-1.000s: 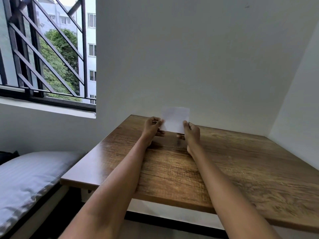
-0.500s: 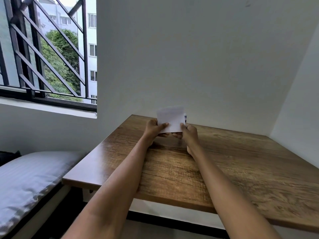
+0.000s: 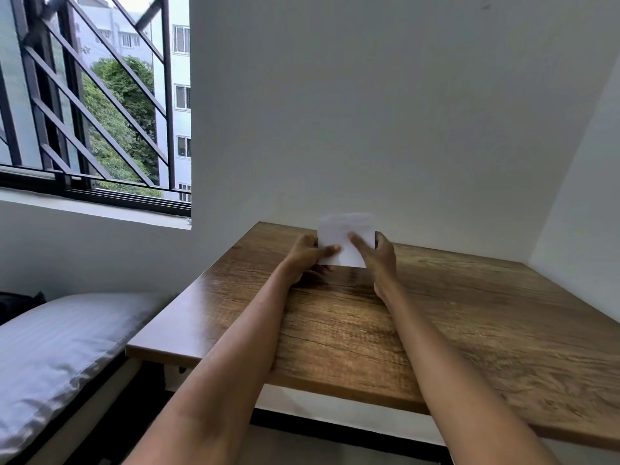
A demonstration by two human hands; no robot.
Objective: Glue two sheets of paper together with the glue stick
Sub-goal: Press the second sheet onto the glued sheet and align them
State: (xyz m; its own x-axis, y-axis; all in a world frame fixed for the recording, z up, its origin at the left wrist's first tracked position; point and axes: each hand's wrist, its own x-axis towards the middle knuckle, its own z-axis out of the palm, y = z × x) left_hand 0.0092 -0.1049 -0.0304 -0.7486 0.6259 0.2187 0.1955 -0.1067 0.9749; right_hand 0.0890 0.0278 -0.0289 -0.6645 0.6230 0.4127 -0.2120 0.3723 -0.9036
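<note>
A small white sheet of paper [image 3: 345,234] is held upright above the far part of the wooden table [image 3: 436,317], near the back wall. My left hand [image 3: 310,256] pinches its lower left edge, thumb across the front. My right hand [image 3: 377,256] grips the right side, with its thumb lying over the paper's face. Whether this is one sheet or two pressed together cannot be told. No glue stick shows now; the paper and hands cover the spot behind them.
White walls close the table in at the back and right. A barred window [image 3: 94,105] is at the upper left. A bed with a grey striped pillow [image 3: 57,350] lies left of the table's edge.
Both hands have drawn closer together on the paper and the thumbs now lie further across its face. A dark stick seen behind the paper half a second ago is hidden.
</note>
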